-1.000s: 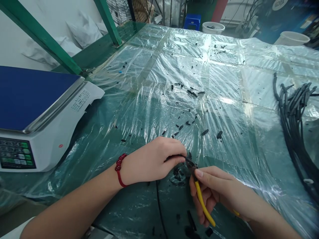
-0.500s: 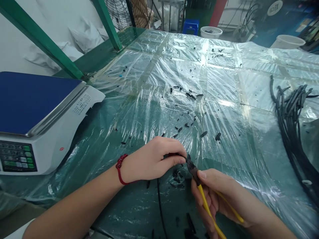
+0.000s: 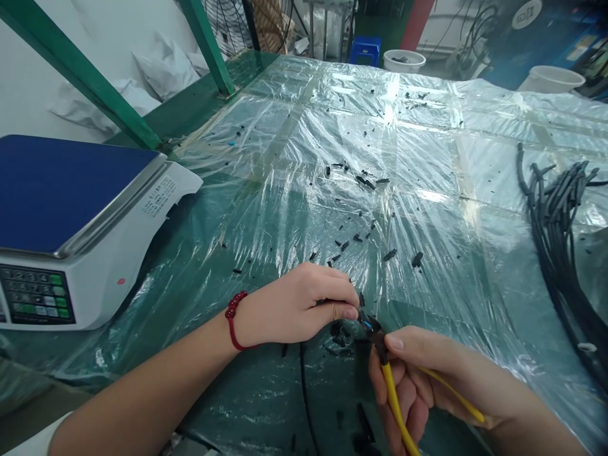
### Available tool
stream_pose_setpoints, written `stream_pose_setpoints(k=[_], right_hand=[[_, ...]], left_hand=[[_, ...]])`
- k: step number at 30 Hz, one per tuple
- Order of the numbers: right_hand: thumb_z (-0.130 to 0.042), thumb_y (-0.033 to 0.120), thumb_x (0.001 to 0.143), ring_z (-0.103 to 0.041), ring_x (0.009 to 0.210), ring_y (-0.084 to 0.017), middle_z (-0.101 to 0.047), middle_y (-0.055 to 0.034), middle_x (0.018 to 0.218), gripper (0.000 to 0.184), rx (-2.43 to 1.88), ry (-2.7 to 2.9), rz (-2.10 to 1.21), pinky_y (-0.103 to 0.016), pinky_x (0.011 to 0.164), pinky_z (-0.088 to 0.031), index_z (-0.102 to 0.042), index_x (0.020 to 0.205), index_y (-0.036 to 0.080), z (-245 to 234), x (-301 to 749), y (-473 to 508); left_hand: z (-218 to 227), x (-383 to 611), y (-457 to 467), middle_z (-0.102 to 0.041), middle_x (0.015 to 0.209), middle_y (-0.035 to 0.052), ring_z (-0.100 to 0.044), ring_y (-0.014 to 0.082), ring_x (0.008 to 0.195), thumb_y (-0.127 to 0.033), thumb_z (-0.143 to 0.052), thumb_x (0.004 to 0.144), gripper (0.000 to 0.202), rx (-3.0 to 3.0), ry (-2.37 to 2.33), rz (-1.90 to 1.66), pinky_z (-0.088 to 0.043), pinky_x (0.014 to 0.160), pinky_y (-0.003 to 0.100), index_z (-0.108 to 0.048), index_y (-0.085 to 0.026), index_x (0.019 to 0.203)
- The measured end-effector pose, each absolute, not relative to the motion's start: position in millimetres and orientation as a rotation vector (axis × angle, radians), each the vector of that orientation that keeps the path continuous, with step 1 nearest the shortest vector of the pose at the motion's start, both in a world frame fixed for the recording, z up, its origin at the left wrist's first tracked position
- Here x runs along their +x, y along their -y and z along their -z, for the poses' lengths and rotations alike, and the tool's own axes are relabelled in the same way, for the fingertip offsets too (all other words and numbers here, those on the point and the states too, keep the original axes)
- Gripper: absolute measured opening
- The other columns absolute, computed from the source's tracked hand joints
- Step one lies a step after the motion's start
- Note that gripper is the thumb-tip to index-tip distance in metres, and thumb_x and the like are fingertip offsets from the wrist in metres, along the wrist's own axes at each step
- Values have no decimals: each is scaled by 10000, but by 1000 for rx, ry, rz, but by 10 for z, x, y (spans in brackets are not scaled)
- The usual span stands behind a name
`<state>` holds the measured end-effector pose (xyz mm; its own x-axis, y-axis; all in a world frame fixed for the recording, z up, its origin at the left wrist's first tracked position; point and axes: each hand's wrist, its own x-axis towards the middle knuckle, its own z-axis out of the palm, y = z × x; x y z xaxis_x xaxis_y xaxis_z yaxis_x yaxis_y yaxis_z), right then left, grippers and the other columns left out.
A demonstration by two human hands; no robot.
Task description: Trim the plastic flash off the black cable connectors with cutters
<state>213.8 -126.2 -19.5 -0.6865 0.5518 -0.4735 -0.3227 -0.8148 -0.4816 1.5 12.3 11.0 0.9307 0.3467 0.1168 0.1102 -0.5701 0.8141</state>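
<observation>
My left hand (image 3: 299, 304), with a red beaded bracelet (image 3: 231, 310) at its wrist, pinches the end of a thin black cable (image 3: 305, 392). The cable runs down from under the palm to the bottom edge. My right hand (image 3: 432, 367) is wrapped round yellow-handled wire cutters (image 3: 390, 386). Their dark jaws stand slightly apart just off my left fingertips, at the cable's end, where a small blue bit shows between them. Black scraps (image 3: 338, 335) lie beneath the jaws, and others (image 3: 365, 182) are scattered farther back.
A scale with a blue platform (image 3: 71, 190) stands at the left. Clear plastic sheeting (image 3: 266, 215) covers the green table. A bundle of black cables (image 3: 555, 240) lies at the right. Beyond the far edge are a blue stool (image 3: 365, 50) and white buckets (image 3: 404, 61).
The cutters have shifted a little right and down, and their handles have spread wider. The blue bit now shows between the jaws. My left hand keeps its pinch, nearly still.
</observation>
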Motion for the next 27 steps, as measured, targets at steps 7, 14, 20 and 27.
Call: stream_pose_setpoints(k=[7, 14, 20, 27], right_hand=[[-450, 597, 958, -745, 565, -213, -750, -230, 733, 601, -845, 425, -2535, -207, 491, -565, -687, 872, 52, 293, 2180, 1268], [-455, 540, 993, -637, 381, -157, -722, -174, 609, 598, -765, 356, -2485, -177, 354, -471, -698, 763, 44, 381, 2144, 1273], [-528, 516, 986, -563, 333, -111, -667, -109, 498, 567, -787, 363, -2342, -145, 341, -387, -666, 674, 64, 357, 2067, 1302], [-450, 536, 999, -470, 276, -86, -570, -79, 408, 636, -679, 294, -2342, -138, 311, -309, -632, 608, 69, 318, 1997, 1342]], left_hand=[[-80, 1, -118, -677, 802, 39, -624, 141, 737, -143, -594, 988, 138, 2207, -246, -342, -472, 673, 228, -673, -142, 874], [-71, -13, -150, -678, 806, 28, -617, 142, 719, -151, -584, 993, 131, 2197, -236, -337, -483, 672, 232, -659, -168, 888], [-111, -6, -171, -676, 821, 17, -600, 126, 716, -125, -582, 984, 110, 2192, -259, -353, -470, 695, 220, -650, -165, 907], [-149, -22, -147, -660, 860, 26, -603, 142, 776, -107, -527, 988, 126, 2216, -232, -401, -473, 724, 226, -619, -180, 943]])
